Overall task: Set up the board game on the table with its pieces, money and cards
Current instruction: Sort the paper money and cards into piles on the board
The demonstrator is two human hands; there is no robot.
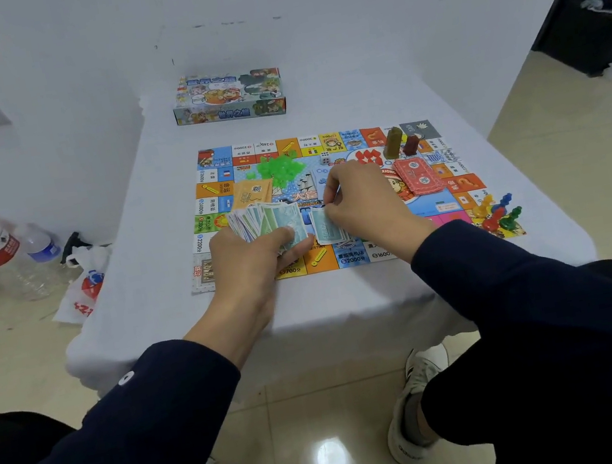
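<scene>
Money [270, 219] sits fanned in my left hand [248, 259] over the board [450, 183]; my right hand [361, 198] fingers pinch one note onto the pile [330, 229]. I should slide notes off singly, keeping edges squared.

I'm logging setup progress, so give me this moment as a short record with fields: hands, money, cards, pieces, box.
left hand: holds a fanned stack of notes
right hand: pinches notes at a small pile on the board
cards: orange deck, red deck, both on board
pieces: green heap; coloured pawns at near right corner; dice
box: closed, beyond the board
</scene>
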